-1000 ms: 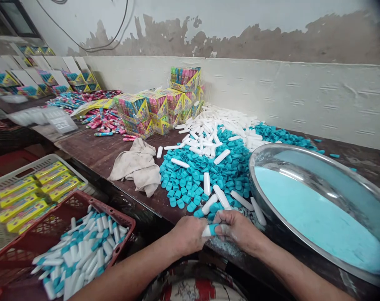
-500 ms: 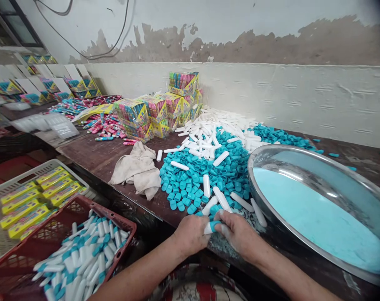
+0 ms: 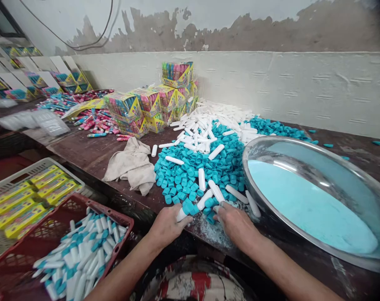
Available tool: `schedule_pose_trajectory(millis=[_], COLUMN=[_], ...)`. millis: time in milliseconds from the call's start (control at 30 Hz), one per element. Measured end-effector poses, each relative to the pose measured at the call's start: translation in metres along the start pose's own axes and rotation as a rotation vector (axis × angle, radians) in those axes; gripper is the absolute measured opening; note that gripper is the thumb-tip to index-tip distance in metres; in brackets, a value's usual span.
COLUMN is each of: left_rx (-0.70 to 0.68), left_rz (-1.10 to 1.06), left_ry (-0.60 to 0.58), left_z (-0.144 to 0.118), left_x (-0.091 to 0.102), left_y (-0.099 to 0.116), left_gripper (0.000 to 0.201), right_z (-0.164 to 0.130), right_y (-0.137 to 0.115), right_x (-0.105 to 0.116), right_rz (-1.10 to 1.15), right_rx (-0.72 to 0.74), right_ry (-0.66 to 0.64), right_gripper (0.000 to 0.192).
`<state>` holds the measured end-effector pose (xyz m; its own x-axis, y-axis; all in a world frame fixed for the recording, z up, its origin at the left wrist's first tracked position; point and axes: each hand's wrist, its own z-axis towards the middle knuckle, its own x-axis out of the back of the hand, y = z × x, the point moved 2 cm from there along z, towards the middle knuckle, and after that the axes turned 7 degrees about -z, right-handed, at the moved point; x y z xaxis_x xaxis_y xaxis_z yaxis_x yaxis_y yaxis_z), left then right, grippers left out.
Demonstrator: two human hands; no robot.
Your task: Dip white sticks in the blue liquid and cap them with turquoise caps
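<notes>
A: Where the dark brown wooden table (image 3: 92, 152) runs along the white-tiled wall (image 3: 302, 90) with its peeling paint above, what lies on it, from the left?

B: Loose pink and blue sticks (image 3: 95, 121); then stacked yellow display boxes (image 3: 146, 106); a crumpled beige cloth (image 3: 130, 165) before them; then a broad heap of teal plastic caps (image 3: 192, 167) with white plastic tubes (image 3: 215, 119) scattered over and behind it.

A: And the containers?

B: Far left, below the table's edge, a white plastic crate (image 3: 8, 184) holding flat yellow packets (image 3: 26, 200); beside it a red plastic crate (image 3: 114, 215) piled with white tubes already capped in teal (image 3: 80, 255); far right, on the table, a wide shiny metal basin (image 3: 349, 167) filled with pale blue powder (image 3: 302, 205).

A: The hands?

B: The left hand (image 3: 166, 225) is closed about a white tube with a teal cap (image 3: 185, 209); the capped end sticks out past the thumb, toward the heap; the right hand (image 3: 236, 223) rests just beside it, near the basin's rim, fingers curled on the loose caps at the heap's near edge; whether it grips one, I cannot tell.
</notes>
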<state>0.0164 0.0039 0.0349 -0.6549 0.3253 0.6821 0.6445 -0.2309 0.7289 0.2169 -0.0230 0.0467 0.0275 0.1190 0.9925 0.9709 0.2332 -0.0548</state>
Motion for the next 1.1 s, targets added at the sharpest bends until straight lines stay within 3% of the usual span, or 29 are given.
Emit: schedule_pose_trajectory(millis=[133, 267, 433, 533, 633, 967, 1100], left_rx=[0.002, -0.013, -0.027, -0.083, -0.140, -0.137, -0.181], left_rz=[-0.011, 0.007, 0.117, 0.183, 0.224, 0.378, 0.373], left_ry=[-0.010, -0.033, -0.102, -0.163, -0.231, -0.331, -0.346], left_z=[0.000, 0.000, 0.000, -0.001, -0.001, -0.001, -0.001], left_x=[-0.004, -0.008, -0.012, -0.016, -0.021, -0.031, -0.038], left_y=[0.005, 0.002, 0.003, 0.009, 0.016, 0.025, 0.027], left_gripper=[0.018, 0.019, 0.023, 0.024, 0.026, 0.030, 0.029], right_z=[0.003, 0.000, -0.005, -0.009, -0.013, -0.010, -0.011], right_y=[-0.012, -0.013, -0.002, 0.008, 0.009, -0.004, -0.010], right_x=[0.002, -0.003, -0.010, -0.003, 0.006, 0.002, 0.002], right_rz=[-0.141, -0.048, 0.330, 0.678, 0.921, 1.341, 1.354], right_rx=[-0.012, -0.047, -0.086, -0.127, -0.080, -0.068, -0.075], right_ry=[-0.034, -0.045, -0.034, 0.047, 0.007, -0.265, -0.296], right_gripper=[0.014, 0.011, 0.006, 0.010, 0.012, 0.017, 0.020])
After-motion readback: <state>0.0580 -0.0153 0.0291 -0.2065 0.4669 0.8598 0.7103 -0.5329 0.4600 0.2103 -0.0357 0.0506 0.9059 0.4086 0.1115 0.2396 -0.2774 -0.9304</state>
